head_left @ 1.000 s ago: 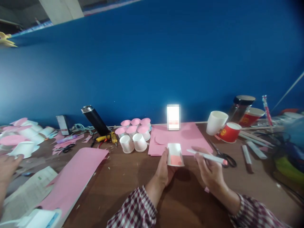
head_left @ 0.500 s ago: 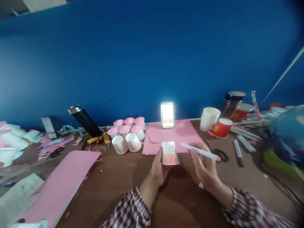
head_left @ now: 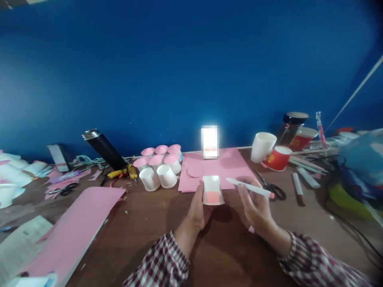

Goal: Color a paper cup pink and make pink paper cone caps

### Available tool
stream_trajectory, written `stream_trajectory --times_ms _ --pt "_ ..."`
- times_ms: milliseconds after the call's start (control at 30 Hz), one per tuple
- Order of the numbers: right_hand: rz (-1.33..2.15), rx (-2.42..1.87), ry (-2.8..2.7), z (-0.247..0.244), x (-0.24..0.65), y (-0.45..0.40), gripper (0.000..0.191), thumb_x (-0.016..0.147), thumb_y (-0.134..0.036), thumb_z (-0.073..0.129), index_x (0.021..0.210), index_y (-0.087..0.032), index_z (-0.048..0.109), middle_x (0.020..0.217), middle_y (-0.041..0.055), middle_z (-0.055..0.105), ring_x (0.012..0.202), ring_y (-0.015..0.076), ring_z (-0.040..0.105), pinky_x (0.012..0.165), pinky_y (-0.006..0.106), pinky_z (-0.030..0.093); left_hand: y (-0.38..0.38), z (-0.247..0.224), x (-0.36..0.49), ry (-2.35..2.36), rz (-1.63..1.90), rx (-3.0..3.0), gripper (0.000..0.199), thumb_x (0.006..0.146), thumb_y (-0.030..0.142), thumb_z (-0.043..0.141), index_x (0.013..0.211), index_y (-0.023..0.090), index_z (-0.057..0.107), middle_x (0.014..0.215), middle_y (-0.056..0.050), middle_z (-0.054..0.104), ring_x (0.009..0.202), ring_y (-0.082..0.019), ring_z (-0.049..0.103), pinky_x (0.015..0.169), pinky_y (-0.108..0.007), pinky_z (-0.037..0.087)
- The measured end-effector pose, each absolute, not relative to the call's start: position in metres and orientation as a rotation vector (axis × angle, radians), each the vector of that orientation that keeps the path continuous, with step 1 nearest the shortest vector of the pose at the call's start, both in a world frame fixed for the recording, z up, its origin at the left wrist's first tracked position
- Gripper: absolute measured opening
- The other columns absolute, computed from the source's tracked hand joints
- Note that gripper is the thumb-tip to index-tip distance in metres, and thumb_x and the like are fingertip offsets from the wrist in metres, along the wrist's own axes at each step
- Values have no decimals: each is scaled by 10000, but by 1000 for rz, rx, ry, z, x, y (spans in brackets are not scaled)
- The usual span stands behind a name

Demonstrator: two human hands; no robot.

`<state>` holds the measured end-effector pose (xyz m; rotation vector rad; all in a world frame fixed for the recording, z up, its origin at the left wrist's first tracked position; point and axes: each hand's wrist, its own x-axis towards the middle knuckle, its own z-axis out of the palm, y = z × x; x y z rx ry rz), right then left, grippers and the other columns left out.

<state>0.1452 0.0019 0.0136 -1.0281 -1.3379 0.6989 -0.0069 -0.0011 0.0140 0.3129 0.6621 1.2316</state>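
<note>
My left hand [head_left: 197, 213] is closed round a white cut paper cup [head_left: 212, 183], tilted towards me, with a salmon-pink patch [head_left: 213, 197] coloured across its lower part. A white marker [head_left: 253, 189] with an orange-pink end sits between the fingers of my right hand [head_left: 257, 207]. The marker's pale tip points left towards the cup and stays apart from it. Behind both hands lie pink sheets [head_left: 223, 167] with a pink paper disc [head_left: 194, 171] on them. A bright, pixelated panel [head_left: 210, 141] stands at their back edge.
To the left are several pink-topped paper cups [head_left: 155, 160], a black flask [head_left: 104, 149], yellow glue gun [head_left: 131, 172] and long pink sheet [head_left: 80, 227]. Scissors [head_left: 278, 192], another marker [head_left: 297, 184], a white cup [head_left: 263, 146] and a red cup [head_left: 279, 158] are on the right.
The view has shifted slightly. Both hands keep their hold on the cut cup and the marker, with the gap between them much the same.
</note>
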Motion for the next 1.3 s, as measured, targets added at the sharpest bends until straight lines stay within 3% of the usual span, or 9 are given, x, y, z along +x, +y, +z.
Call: stream_trajectory --times_ms 433,700,1033,1300 --pt "665 -1018 -1369 17 145 2 199 934 -374 522 997 -196 584 870 53 637 764 174 607 691 296 512 0 8 -8 673 1242 352 421 902 474 531 1054 105 666 886 -83 701 768 -178 636 749 -313 508" --pt "729 -991 -1331 16 144 1 210 944 -390 503 993 -201 582 784 23 608 688 155 575 627 267 502 0 10 -9 704 1226 357 427 884 469 561 1069 99 668 942 -98 712 816 -200 652 767 -322 504" --pt "770 -932 -1290 28 139 -5 211 927 -397 514 906 -197 577 670 1 588 610 140 569 565 253 498 1 11 -7 727 1245 377 412 934 446 477 1056 97 658 874 -93 714 756 -196 657 757 -328 517" --pt "825 -924 -1298 28 136 -7 224 929 -405 504 881 -199 577 659 6 605 591 141 585 545 254 504 0 10 -8 659 1194 450 500 935 479 454 1183 70 601 983 -140 714 833 -227 672 818 -353 513"
